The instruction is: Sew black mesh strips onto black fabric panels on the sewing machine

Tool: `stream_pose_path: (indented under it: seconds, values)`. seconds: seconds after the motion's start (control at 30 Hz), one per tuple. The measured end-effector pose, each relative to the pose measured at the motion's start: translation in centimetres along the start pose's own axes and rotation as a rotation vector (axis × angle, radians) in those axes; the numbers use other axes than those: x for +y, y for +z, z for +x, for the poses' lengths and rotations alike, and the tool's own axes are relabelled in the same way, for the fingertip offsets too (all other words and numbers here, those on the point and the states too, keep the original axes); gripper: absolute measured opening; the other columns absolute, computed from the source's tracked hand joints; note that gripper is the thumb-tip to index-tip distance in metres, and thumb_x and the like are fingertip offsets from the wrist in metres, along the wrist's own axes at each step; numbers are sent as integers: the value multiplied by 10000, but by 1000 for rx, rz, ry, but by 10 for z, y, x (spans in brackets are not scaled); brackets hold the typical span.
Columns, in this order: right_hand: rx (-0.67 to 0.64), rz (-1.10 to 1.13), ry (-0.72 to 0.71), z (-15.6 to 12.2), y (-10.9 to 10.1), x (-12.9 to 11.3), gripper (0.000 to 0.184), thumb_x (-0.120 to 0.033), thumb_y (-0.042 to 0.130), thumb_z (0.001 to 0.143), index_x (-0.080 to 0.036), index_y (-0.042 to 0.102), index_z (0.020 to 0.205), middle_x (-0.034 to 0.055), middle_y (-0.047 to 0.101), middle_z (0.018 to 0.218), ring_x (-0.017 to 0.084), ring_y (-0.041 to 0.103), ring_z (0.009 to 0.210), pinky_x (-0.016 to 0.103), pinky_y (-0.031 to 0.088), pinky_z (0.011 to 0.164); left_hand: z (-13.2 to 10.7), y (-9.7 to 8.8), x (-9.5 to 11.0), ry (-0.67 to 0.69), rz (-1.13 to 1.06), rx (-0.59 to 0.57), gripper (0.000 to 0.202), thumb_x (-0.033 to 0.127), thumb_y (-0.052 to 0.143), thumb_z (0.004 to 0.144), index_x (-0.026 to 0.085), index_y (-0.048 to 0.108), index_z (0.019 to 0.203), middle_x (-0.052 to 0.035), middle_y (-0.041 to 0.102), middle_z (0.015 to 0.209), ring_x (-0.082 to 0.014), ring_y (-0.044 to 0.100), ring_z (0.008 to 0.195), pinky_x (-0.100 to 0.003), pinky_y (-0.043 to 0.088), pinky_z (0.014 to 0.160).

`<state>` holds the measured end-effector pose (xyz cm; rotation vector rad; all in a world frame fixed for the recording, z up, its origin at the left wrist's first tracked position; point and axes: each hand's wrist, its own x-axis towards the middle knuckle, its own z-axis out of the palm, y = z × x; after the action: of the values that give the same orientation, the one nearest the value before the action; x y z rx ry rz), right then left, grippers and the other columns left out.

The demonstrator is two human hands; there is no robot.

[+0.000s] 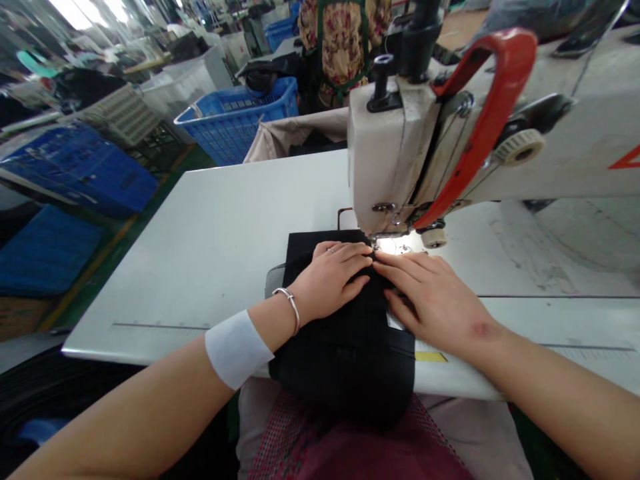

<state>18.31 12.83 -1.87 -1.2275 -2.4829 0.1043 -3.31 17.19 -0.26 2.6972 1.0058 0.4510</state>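
A black fabric piece point(345, 360) lies on the sewing table, its near end hanging over the front edge toward my lap. Its far edge reaches under the needle area of the sewing machine point(385, 153). My left hand point(333, 277) rests flat on the fabric, fingers stretched toward the needle. From the other side my right hand point(425, 293) presses at the fabric's right edge, fingers extended, the fingertips of both hands nearly meeting just before the presser foot point(375, 245). A bit of grey mesh point(275, 281) sticks out at the fabric's left side.
The white tabletop point(200, 247) carries a printed ruler along its front. Beyond it stand a blue basket point(240, 120) and a beige cloth-lined bin point(300, 130). Blue containers point(85, 160) are on the floor at left. A person in a floral top point(343, 40) is behind the machine.
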Motion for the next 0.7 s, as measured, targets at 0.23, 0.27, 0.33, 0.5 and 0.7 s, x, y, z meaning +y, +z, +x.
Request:
stream_pose_path:
  seconds: [0.23,0.27,0.33,0.5,0.7]
  values:
    - [6,-3,-4,-1,2,1,415,-272,476,919,-170,527,1319,67,534,1373,281,500,1185,473,431,965,0,1,0,6,20,10,255,271,489,949,197,579,1176,-68,541,1333,-217,475,1253,-446,318,1099]
    - [5,-1,-8,-1,2,1,411,-273,473,921,-172,531,1315,67,540,1366,281,502,1181,473,432,963,0,1,-1,8,24,6,253,271,487,950,200,579,1175,-65,541,1333,-214,474,1255,-445,315,1103]
    - [3,3,-13,-1,3,1,407,-273,472,922,-173,535,1311,68,546,1359,281,504,1178,473,433,962,2,2,-3,9,32,-5,256,270,483,952,203,576,1181,-59,536,1340,-210,468,1262,-444,307,1113]
    - [30,47,-4,1,3,6,390,-270,502,914,-167,549,1288,84,543,1360,276,509,1180,475,431,974,5,-6,-4,-7,52,-74,279,287,477,963,202,560,1215,-60,512,1377,-211,429,1309,-471,254,1149]
    - [57,277,1,-20,-15,-6,197,-216,533,913,-193,633,1081,62,670,1077,211,586,1031,399,470,929,-42,-24,36,91,52,-151,557,543,556,897,203,475,1330,-67,520,1373,-241,397,1334,-505,192,1174]
